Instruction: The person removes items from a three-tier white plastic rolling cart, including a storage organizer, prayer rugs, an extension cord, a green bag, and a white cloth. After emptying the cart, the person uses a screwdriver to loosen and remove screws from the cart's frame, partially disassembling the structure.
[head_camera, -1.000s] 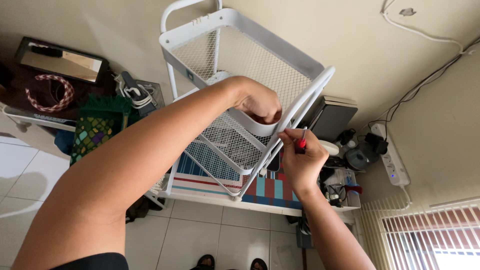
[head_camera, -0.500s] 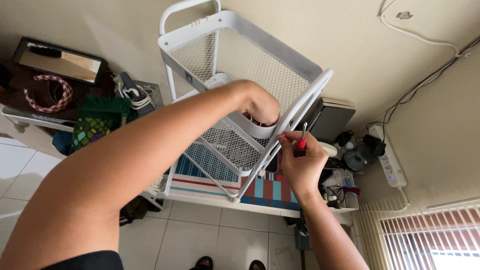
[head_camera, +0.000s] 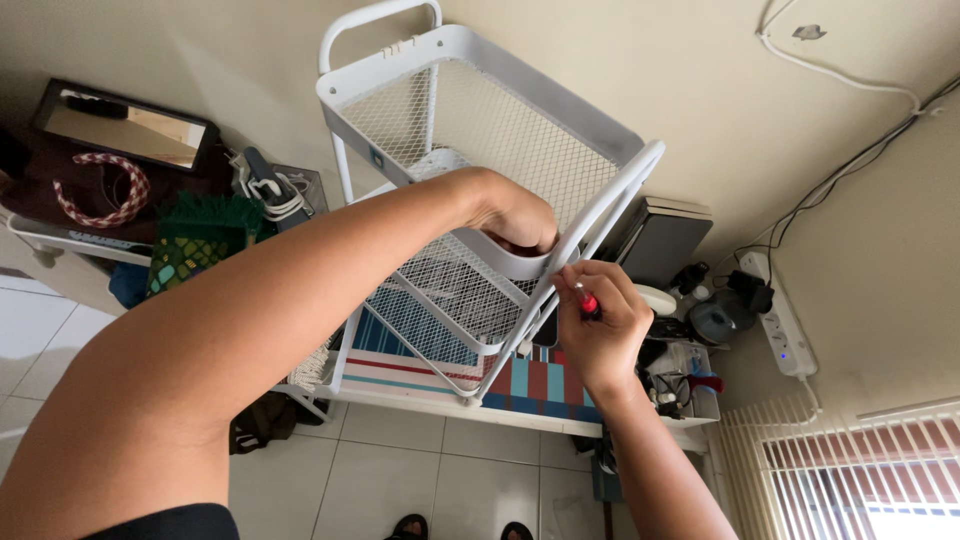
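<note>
A white metal cart (head_camera: 480, 60) with mesh baskets stands tilted in front of me. My left hand (head_camera: 510, 212) reaches inside the middle basket (head_camera: 455, 290) and grips its rim from within. My right hand (head_camera: 598, 325) is outside the cart's white tubular frame (head_camera: 610, 200), shut on a small red-handled screwdriver (head_camera: 587, 302) whose tip is against the frame next to the basket's corner.
A striped mat (head_camera: 440, 365) lies under the cart. A black box (head_camera: 660, 240), cables and a white power strip (head_camera: 782, 325) crowd the right wall. A mirror (head_camera: 120, 125), a green woven mat (head_camera: 195, 250) and chargers sit at left. White blinds (head_camera: 860, 470) are lower right.
My right hand has turned the screwdriver, so its shaft, earlier pointing up, is now tucked down against the frame. My left hand stays in the basket.
</note>
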